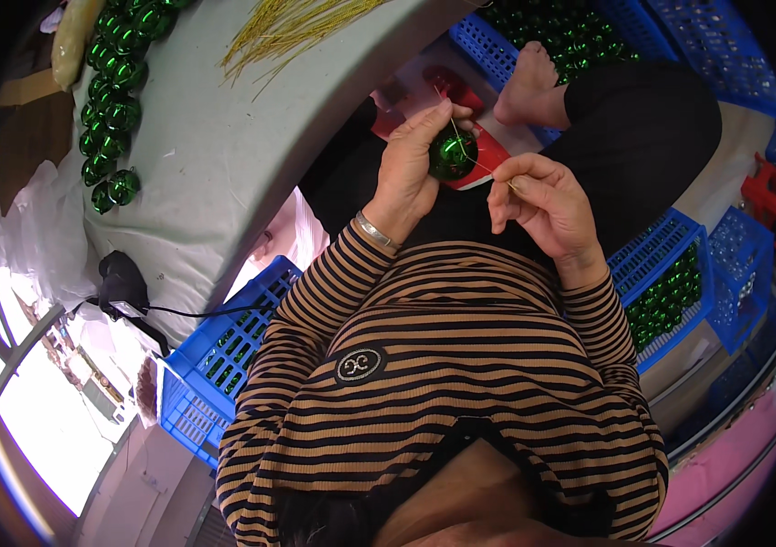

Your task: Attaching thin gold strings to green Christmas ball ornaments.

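Observation:
A shiny green Christmas bauble (453, 155) is held in front of my lap by my left hand (409, 159), whose thumb and fingers close around its side. My right hand (545, 198), just to the right of it, pinches the end of a thin gold cord (483, 167). This cord runs across the bauble and up past my left thumb. Where it joins the bauble cannot be made out. On the grey-green covered table, to the left, lies a bundle of similar gold cords (289, 35).
A string of green baubles (113, 118) lies on the table (196, 137) at the left. Blue plastic crates (215, 351) hold more baubles beside me and at the far right. A red plastic stool (773, 202) stands right. A black object with a cable (122, 283) sits at the table's near corner.

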{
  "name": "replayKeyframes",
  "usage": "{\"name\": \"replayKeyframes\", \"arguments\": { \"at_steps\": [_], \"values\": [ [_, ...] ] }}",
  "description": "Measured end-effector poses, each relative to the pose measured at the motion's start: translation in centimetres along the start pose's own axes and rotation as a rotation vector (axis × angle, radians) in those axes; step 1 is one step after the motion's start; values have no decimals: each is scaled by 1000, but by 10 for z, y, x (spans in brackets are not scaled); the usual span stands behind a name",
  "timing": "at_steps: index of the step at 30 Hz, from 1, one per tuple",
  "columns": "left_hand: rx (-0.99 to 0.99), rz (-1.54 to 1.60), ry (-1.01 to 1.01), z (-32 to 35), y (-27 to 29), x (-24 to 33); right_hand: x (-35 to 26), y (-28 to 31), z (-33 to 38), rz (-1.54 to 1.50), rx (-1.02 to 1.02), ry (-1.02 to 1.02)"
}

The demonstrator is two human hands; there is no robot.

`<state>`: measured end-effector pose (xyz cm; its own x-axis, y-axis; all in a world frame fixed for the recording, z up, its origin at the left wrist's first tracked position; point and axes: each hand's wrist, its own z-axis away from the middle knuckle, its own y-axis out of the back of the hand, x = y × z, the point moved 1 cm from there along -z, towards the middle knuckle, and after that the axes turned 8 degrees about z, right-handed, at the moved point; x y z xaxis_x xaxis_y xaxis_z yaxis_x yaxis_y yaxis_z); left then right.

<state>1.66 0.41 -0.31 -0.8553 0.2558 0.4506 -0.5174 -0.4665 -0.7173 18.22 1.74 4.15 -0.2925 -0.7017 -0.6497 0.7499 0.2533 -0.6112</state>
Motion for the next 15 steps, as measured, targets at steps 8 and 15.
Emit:
{"name": "replayKeyframes", "arguments": {
  "at_steps": [8,15],
  "values": [
    [-56,-194,-71,2,0,3,4,0,-11,216,162,255],
    [-141,-325,-109,5,-3,3,9,-12,-16,471,413,439]
  ]
}}
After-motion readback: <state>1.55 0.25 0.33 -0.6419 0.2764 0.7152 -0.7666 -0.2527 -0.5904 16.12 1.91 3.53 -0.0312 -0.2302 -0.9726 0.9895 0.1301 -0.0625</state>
